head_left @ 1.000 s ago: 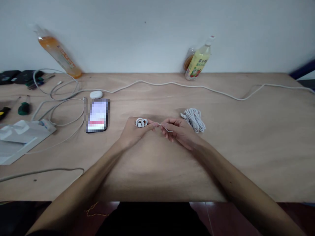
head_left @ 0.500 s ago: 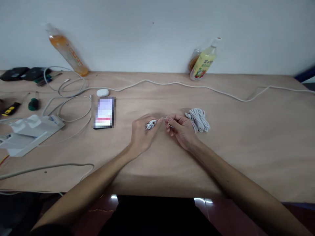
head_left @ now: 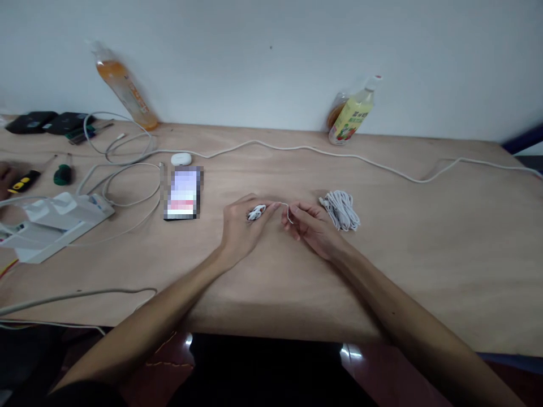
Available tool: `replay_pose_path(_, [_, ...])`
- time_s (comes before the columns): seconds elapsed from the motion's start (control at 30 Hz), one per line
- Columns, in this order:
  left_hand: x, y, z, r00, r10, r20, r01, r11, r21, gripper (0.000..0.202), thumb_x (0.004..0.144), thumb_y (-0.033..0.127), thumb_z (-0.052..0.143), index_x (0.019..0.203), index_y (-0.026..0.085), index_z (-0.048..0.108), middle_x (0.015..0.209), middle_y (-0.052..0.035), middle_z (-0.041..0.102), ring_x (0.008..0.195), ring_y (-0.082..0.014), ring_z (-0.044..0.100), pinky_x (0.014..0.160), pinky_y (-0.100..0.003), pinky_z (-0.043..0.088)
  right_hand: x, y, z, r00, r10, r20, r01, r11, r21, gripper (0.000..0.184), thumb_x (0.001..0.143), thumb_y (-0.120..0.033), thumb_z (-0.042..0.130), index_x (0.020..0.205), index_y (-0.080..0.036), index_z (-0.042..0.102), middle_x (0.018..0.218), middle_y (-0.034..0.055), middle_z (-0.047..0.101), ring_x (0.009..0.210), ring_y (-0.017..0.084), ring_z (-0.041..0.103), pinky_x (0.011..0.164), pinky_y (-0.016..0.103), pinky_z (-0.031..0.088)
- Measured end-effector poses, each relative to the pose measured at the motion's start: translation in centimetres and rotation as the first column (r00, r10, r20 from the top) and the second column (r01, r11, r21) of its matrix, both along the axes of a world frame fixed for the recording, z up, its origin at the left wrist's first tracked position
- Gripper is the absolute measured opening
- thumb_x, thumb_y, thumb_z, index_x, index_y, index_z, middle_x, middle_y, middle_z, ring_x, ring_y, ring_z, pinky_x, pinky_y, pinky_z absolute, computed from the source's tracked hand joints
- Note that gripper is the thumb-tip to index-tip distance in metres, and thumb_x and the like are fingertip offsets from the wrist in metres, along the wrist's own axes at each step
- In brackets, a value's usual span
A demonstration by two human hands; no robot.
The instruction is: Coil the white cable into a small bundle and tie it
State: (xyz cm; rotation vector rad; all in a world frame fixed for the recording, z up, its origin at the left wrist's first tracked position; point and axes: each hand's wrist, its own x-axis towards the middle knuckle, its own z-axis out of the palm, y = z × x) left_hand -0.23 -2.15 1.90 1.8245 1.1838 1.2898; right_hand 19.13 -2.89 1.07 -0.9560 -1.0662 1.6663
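A small looped bundle of thin white cable (head_left: 257, 212) rests within my left hand (head_left: 244, 223), whose thumb and forefinger pinch the strand where it leaves the bundle. From that pinch a short thin length arcs over and bends down to the curled fingers of my right hand (head_left: 311, 226). The right thumb and fingertips are closed at the wire; the exact contact is hard to see. Just beyond my right hand lies a thicker coil of white cable (head_left: 340, 211) on the table, apart from the fingers.
On the wooden table (head_left: 424, 254), a phone (head_left: 183, 192) and a white earbud case (head_left: 181, 159) lie left. Farther left are a white power strip (head_left: 59, 226), screwdrivers and loose cables. An orange drink bottle (head_left: 127, 90) and a yellow bottle (head_left: 354, 116) lean on the wall.
The wire between my hands was nearly straight; now it bows and hangs down toward my right fingers. My right fingertips have shifted slightly. The whole view has moved a little.
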Motion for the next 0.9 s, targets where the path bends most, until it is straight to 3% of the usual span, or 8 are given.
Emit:
replay_pose_path(0.4, [0.2, -0.5, 0.5, 0.999, -0.028, 0.019, 0.030, 0.991, -0.128, 0.016, 0.097, 0.034, 0.080, 0.089, 0.025, 0.089, 0.083, -0.0023, 0.082, 0.072, -0.0173, 0.068, 0.074, -0.031, 0.055, -0.2, -0.5, -1.1, 0.984, -0.152, 0.096, 0.148, 0.988, 0.046, 0.051, 0.076, -0.068, 0.094, 0.082, -0.022, 0.074, 0.070, -0.0008, 0.064, 0.054, 0.012, 0.049, 0.043, 0.025, 0.043])
replay_pose_path(0.53, [0.1, -0.4, 0.9, 0.998, -0.044, 0.046, 0.055, 0.959, -0.278, 0.023, 0.093, 0.040, 0.079, 0.079, 0.023, 0.084, 0.077, -0.0018, 0.079, 0.071, -0.0172, 0.065, 0.068, -0.030, 0.050, -0.3, -0.7, -1.5, 0.977, -0.189, 0.096, 0.184, 0.981, 0.065, 0.052, 0.076, -0.070, 0.094, 0.083, -0.022, 0.074, 0.068, -0.0019, 0.063, 0.052, 0.011, 0.049, 0.042, 0.025, 0.040])
replay_pose_path(0.63, [-0.1, 0.2, 1.3, 0.991, -0.071, 0.113, 0.115, 0.888, -0.444, 0.036, 0.092, 0.045, 0.074, 0.066, 0.021, 0.075, 0.065, -0.0003, 0.069, 0.064, -0.0148, 0.058, 0.061, -0.028, 0.044, 0.0, -0.6, -1.3, 0.981, -0.127, 0.144, 0.113, 0.988, 0.105, 0.049, 0.083, -0.068, 0.090, 0.081, -0.023, 0.071, 0.067, -0.0029, 0.062, 0.051, 0.011, 0.048, 0.043, 0.025, 0.040])
replay_pose_path(0.73, [-0.3, 0.8, 1.5, 0.976, -0.113, 0.186, 0.197, 0.823, -0.534, 0.036, 0.089, 0.044, 0.078, 0.063, 0.021, 0.072, 0.056, 0.0033, 0.057, 0.056, -0.0116, 0.048, 0.056, -0.027, 0.038, 0.7, -0.4, -0.7, 0.979, 0.020, 0.205, -0.046, 0.991, 0.125, 0.046, 0.088, -0.064, 0.087, 0.079, -0.022, 0.068, 0.067, -0.0037, 0.060, 0.051, 0.010, 0.048, 0.045, 0.025, 0.040])
replay_pose_path(0.9, [-0.5, 1.1, 1.7, 0.950, -0.228, 0.211, 0.309, 0.776, -0.550, 0.020, 0.078, 0.037, 0.090, 0.073, 0.020, 0.083, 0.067, 0.0000, 0.072, 0.062, -0.0123, 0.057, 0.057, -0.025, 0.042, 1.2, -0.2, 0.1, 0.957, 0.146, 0.250, -0.182, 0.975, 0.125, 0.046, 0.090, -0.060, 0.085, 0.075, -0.022, 0.065, 0.064, -0.0048, 0.056, 0.052, 0.010, 0.046, 0.049, 0.025, 0.039])
